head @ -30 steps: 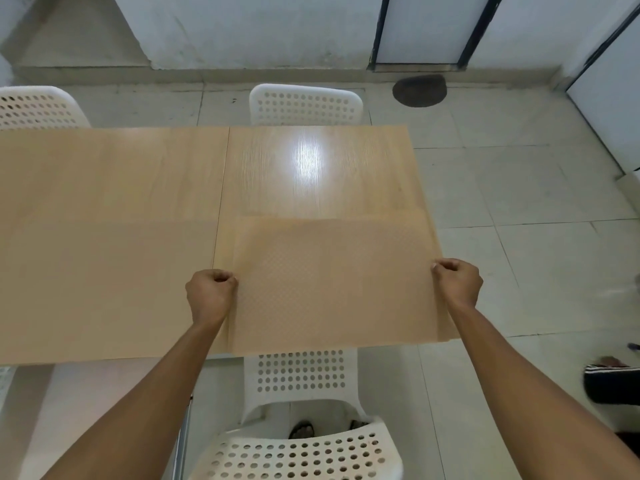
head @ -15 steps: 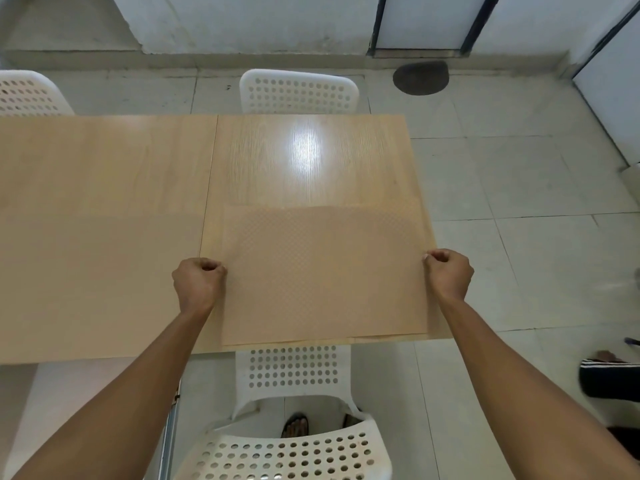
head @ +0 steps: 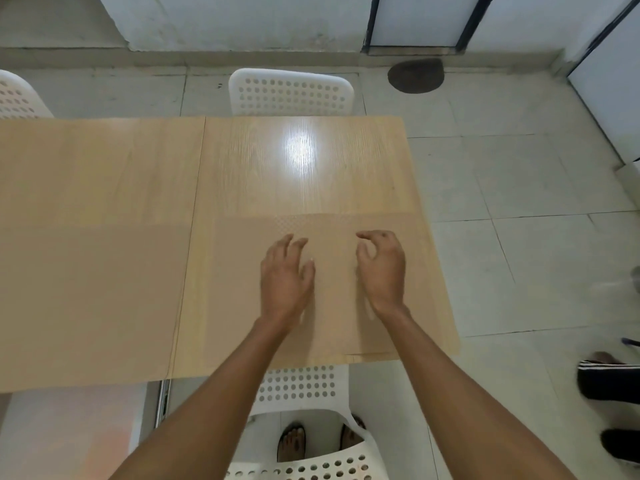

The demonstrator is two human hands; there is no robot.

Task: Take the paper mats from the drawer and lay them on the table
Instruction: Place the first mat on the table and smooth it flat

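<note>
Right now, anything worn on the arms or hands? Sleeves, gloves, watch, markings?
Nothing visible. The left hand and right hand are bare: no gloves, rings or watch. Both forearms are bare to the frame's bottom edge, no sleeve in view, no markings or cables.

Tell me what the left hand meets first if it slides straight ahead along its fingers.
Likely nothing: the left hand would cross the tan dotted paper mat, then bare glossy light-wood table.
</note>
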